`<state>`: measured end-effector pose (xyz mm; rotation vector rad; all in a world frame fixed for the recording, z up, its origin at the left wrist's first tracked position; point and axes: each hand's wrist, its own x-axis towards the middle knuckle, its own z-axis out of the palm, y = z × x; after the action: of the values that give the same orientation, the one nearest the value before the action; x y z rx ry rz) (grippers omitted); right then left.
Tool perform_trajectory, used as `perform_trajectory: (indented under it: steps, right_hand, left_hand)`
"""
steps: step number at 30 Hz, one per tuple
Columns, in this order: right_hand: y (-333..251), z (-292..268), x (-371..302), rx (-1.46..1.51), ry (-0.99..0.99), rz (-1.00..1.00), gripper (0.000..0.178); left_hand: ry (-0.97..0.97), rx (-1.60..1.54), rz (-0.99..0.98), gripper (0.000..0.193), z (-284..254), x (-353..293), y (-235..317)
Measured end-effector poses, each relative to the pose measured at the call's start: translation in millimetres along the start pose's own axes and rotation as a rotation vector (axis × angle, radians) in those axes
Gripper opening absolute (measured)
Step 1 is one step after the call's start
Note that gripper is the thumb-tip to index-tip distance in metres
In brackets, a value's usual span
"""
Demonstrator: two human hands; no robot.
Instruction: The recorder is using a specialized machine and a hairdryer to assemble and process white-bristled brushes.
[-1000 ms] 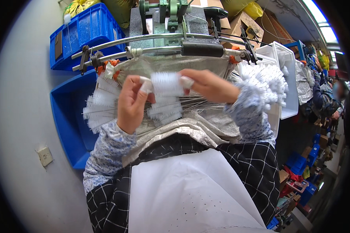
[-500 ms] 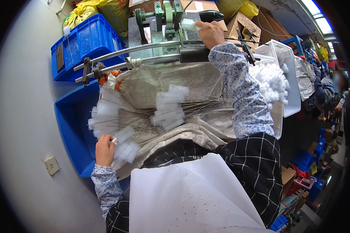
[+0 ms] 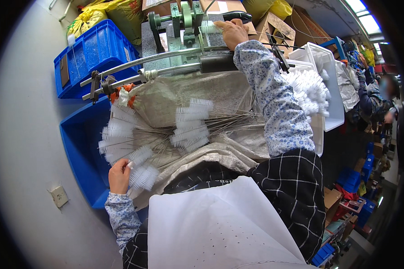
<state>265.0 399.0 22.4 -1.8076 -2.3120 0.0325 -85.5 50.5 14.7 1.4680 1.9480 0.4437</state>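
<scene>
My right hand [image 3: 234, 34], at the back of the bench machine, pinches a white bristle brush [image 3: 209, 28] with its fingertips. The brush head lies level, just right of the green wheel [image 3: 186, 17] of the machine. My left hand [image 3: 118, 178] is low on the left, fingers curled and closed beside a fan of white brush heads [image 3: 141, 175]; what they hold, if anything, is hidden. A white wrap covers one fingertip. Between my arms, more wire-stemmed brushes [image 3: 191, 127] lie with crossing stems on a pale woven sack [image 3: 193, 92].
Metal rails [image 3: 166, 69] cross in front of the machine. A blue bin [image 3: 78, 148] stands at left, with another blue crate [image 3: 94, 54] beyond it. White tubs [image 3: 334, 110] with piled brushes [image 3: 307, 92] stand at right. Farther right is another person [image 3: 376, 96].
The whole view has shifted slightly. The brush in my right hand has turned more level beside the wheel. My left hand stays beside the same brush heads.
</scene>
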Motion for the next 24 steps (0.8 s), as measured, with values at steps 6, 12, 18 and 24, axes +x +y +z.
perform_trajectory:
  steps: [6, 12, 18, 24]
  right_hand:
    - [19, 13, 14, 0.080, 0.074, -0.220, 0.033]
    - [32, 24, 49, 0.304, -0.389, 0.042, 0.031]
    - [16, 17, 18, -0.004, -0.042, -0.145, 0.031]
    - [10, -13, -17, -0.171, 0.036, 0.061, 0.048]
  left_hand:
    - [-0.045, -0.249, -0.019, 0.010, -4, 5, -2]
    - [-0.001, -0.399, 0.002, 0.011, -13, 8, 1]
    - [0.158, -0.398, 0.139, 0.011, -20, 9, 5]
    - [0.547, -0.387, 0.334, 0.033, -67, 3, 10]
